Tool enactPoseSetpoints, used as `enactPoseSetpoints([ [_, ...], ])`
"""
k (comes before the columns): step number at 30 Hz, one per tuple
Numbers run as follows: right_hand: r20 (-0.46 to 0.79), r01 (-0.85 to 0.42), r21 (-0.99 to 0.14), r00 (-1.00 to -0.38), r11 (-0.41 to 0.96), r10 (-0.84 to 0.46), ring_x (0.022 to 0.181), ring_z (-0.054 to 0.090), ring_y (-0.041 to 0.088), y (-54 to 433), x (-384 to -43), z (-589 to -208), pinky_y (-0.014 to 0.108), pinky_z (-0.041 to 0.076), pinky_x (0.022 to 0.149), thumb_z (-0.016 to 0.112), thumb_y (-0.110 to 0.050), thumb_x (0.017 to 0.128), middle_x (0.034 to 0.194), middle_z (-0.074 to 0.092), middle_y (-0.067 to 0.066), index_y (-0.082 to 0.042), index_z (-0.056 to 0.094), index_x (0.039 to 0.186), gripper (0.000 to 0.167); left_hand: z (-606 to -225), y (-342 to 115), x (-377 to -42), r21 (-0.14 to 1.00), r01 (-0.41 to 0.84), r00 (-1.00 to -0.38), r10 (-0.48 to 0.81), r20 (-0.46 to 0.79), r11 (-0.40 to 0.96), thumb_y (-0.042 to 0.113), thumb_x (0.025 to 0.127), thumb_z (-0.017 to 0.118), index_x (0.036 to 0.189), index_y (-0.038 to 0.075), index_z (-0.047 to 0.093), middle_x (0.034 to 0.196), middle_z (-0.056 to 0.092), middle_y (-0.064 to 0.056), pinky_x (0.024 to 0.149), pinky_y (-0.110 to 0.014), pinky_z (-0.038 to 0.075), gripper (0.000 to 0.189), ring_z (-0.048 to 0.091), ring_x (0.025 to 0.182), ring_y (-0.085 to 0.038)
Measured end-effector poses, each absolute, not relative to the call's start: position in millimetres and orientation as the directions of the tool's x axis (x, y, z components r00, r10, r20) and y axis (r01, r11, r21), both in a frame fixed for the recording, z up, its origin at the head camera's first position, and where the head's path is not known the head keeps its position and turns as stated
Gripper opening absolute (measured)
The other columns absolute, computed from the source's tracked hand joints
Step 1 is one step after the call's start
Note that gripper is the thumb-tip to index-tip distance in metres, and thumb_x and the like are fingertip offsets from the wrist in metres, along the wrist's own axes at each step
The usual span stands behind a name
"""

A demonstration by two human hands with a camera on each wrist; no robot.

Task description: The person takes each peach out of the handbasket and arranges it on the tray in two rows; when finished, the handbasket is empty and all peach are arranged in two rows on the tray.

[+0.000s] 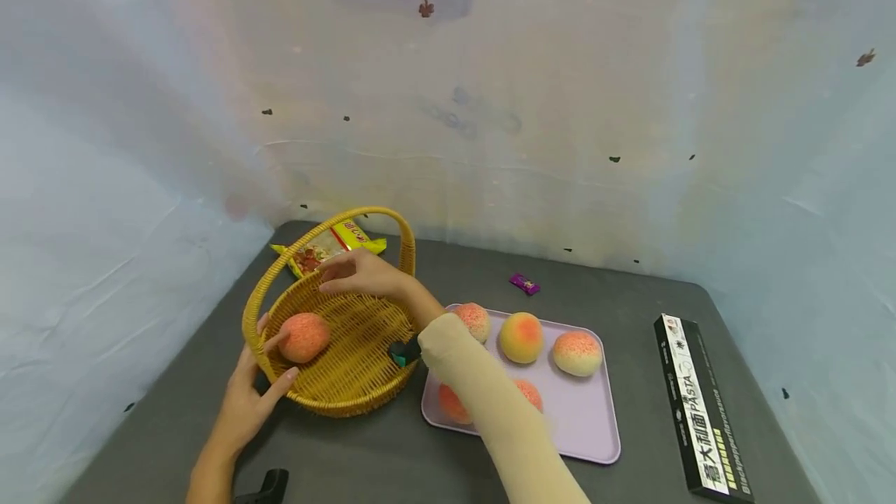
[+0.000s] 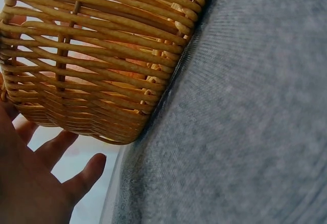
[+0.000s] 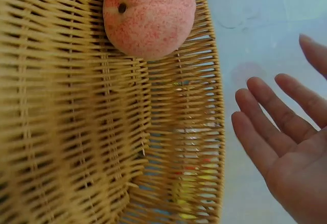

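A yellow wicker basket (image 1: 350, 387) with a tall arched handle stands on the left side of the table. One pink speckled peach (image 1: 305, 337) sits inside it, against the left wall. My left hand (image 1: 245, 403) holds the basket's left rim, thumb and a finger reaching over the edge beside the peach. In the left wrist view its other fingers (image 2: 57, 147) spread along the outer wall. Above the basket's far rim hovers my right hand (image 1: 367, 274), palm down and holding nothing; its fingers (image 3: 260, 124) are loosely extended in the right wrist view.
A lilac tray (image 1: 581, 426) with several peaches stands right of the basket, partly behind my right sleeve (image 1: 504, 418). A yellow snack bag (image 1: 353, 236) lies behind the basket. Farther right are a small purple packet (image 1: 524, 284) and a black pasta box (image 1: 700, 411).
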State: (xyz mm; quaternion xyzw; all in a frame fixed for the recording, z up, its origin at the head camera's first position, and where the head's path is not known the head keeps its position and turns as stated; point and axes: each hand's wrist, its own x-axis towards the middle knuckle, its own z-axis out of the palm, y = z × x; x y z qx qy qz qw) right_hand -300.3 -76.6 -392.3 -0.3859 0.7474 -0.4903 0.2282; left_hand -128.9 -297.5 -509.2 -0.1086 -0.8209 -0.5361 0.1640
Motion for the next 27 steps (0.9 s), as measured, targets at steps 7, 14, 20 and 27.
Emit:
enactPoseSetpoints([
  [7, 0.065, -0.465, -0.844, -0.585, 0.268, -0.809, 0.112, 0.062, 0.015, -93.7, -301.6, -402.8, 0.018, 0.048, 0.088, 0.064, -0.016, 0.099, 0.131, 0.062, 0.018, 0.003, 0.061, 0.133, 0.039, -508.1, -293.9, -128.7, 0.838, 0.352, -0.921, -0.002, 0.389, 0.416, -0.003, 0.089, 0.069, 0.150, 0.008, 0.046, 0.166, 0.009, 0.005, 0.098, -0.080, 0.017, 0.066, 0.006, 0.150, -0.035],
  [14, -0.054, -0.526, -0.766, -0.521, 0.370, -0.852, 0.113, 0.062, 0.014, -110.6, -294.7, -415.3, 0.018, 0.048, 0.085, 0.062, -0.022, 0.101, 0.130, 0.064, 0.012, 0.000, 0.062, 0.133, 0.040, -510.1, -294.0, -128.0, 0.830, 0.364, -0.916, 0.003, 0.400, 0.423, -0.004, 0.089, 0.069, 0.149, 0.007, 0.046, 0.167, 0.009, 0.003, 0.098, -0.079, 0.019, 0.065, 0.007, 0.150, -0.037],
  [20, -0.190, -0.485, -0.742, -0.510, 0.463, -0.839, 0.125, 0.056, 0.020, -120.5, -287.9, -426.0, 0.021, 0.047, 0.091, 0.061, -0.032, 0.101, 0.142, 0.055, 0.013, -0.001, 0.052, 0.143, 0.053, -511.1, -290.2, -125.1, 0.831, 0.357, -0.919, -0.002, 0.395, 0.426, -0.002, 0.090, 0.069, 0.149, 0.009, 0.048, 0.166, 0.011, 0.005, 0.099, -0.080, 0.016, 0.063, 0.006, 0.150, -0.036],
  [27, -0.203, -0.490, -0.744, -0.483, 0.455, -0.852, 0.123, 0.056, 0.016, -121.0, -285.7, -432.1, 0.021, 0.047, 0.090, 0.061, -0.031, 0.101, 0.142, 0.055, 0.013, 0.001, 0.050, 0.144, 0.055, -510.9, -286.4, -126.0, 0.842, 0.348, -0.925, 0.007, 0.380, 0.412, -0.001, 0.091, 0.069, 0.150, 0.010, 0.047, 0.166, 0.008, 0.005, 0.101, -0.079, 0.014, 0.064, 0.005, 0.151, -0.035],
])
